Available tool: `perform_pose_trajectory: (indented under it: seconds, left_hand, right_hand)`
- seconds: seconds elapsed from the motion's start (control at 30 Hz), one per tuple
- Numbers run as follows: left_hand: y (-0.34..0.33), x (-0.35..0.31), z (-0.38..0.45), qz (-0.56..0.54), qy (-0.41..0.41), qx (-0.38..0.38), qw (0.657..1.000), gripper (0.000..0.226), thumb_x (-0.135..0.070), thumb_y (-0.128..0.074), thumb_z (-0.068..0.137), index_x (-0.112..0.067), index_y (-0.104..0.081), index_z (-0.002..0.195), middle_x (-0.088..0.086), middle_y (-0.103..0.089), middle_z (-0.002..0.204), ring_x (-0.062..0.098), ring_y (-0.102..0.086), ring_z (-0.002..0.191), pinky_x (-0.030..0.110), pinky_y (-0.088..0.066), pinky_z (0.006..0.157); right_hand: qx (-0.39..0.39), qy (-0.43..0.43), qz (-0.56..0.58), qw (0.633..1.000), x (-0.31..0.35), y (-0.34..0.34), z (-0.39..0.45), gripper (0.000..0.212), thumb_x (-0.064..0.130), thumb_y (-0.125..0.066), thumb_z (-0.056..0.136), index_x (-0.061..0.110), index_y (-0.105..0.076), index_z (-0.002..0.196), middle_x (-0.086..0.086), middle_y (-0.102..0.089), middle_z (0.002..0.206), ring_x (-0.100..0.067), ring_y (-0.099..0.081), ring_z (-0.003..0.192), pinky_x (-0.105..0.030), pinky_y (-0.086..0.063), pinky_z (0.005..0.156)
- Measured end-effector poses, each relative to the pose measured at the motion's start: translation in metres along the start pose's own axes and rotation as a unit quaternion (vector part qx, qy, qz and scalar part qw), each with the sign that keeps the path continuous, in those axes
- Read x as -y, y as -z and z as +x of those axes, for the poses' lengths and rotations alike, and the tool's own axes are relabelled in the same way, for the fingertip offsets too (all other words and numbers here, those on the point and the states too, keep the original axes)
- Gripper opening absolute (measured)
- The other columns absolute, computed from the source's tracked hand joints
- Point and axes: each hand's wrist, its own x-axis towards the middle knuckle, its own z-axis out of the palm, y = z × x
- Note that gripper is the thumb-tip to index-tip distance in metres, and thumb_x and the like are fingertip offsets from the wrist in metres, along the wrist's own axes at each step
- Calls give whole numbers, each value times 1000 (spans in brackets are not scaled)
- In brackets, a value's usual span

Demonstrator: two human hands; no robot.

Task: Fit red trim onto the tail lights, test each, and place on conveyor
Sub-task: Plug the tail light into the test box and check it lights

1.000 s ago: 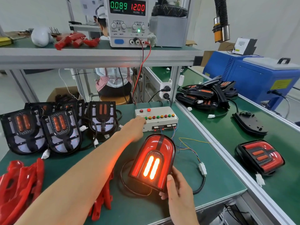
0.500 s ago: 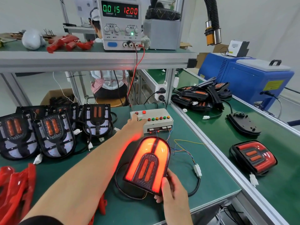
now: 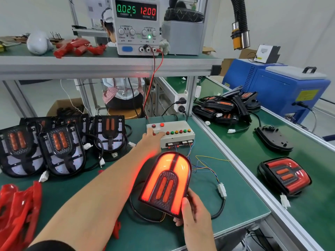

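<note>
My right hand (image 3: pixel 194 212) grips the lower right corner of a tail light with red trim (image 3: pixel 167 180), tilted up off the bench, its outer panels glowing red-orange. My left hand (image 3: pixel 153 140) reaches across and presses a button on the left of the white test box (image 3: pixel 178 134). Coloured wires run from the box to a white connector (image 3: pixel 222 190). Several untrimmed black tail lights (image 3: pixel 61 147) stand at the left. Loose red trims (image 3: pixel 20 209) lie at the near left. On the green conveyor (image 3: pixel 308 205) lies an unlit trimmed tail light (image 3: pixel 284 175).
A power supply (image 3: pixel 136 24) on the upper shelf reads 0.025 A and 12.00 V. More tail lights (image 3: pixel 228 107) are piled at the conveyor's far end, one face down (image 3: pixel 273 138). A blue machine (image 3: pixel 275 87) stands beyond. A person sits behind the bench.
The centre bars of the held light went dark and its outer panels lit up. My left hand stayed on the test box. The current reading dropped from 0.089 to 0.025.
</note>
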Motion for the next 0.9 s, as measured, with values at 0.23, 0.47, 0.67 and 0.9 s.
perform_pose_trajectory:
  seconds: [0.23, 0.47, 0.67, 0.9]
  left_hand:
    - [3, -1, 3, 19, -9, 3, 1000, 76, -2, -45, 92, -37, -28, 158, 15, -22, 152, 35, -30, 137, 52, -42, 109]
    - [6, -10, 12, 116, -29, -61, 991, 64, -16, -56, 92, -33, -39, 151, 15, -29, 152, 34, -27, 141, 49, -31, 114]
    - [3, -28, 24, 144, -146, -34, 978, 66, -13, -61, 91, -23, -41, 153, 7, -24, 165, 31, -19, 149, 52, -24, 119]
    - [7, -52, 40, 183, -264, -34, 946, 43, 0, -59, 89, -17, -55, 128, 1, -24, 166, 23, -15, 154, 46, -30, 118]
  right_hand:
    - [3, 3, 2, 1000, 4, 1, -1, 32, 8, -53, 102, 33, -62, 121, -11, -74, 79, -18, -61, 51, -23, -51, 51]
    - [-8, 5, -4, 1000, 4, -1, -2, 33, 14, -54, 102, 42, -60, 117, -4, -77, 86, -19, -66, 53, -27, -54, 52]
    - [-17, 4, -13, 1000, 3, -1, -2, 33, 17, -56, 101, 46, -58, 118, 2, -78, 94, -25, -70, 57, -30, -56, 52]
    - [-21, -9, -4, 1000, 0, -2, -1, 33, 16, -56, 100, 37, -63, 123, 4, -78, 98, -30, -69, 53, -32, -54, 47]
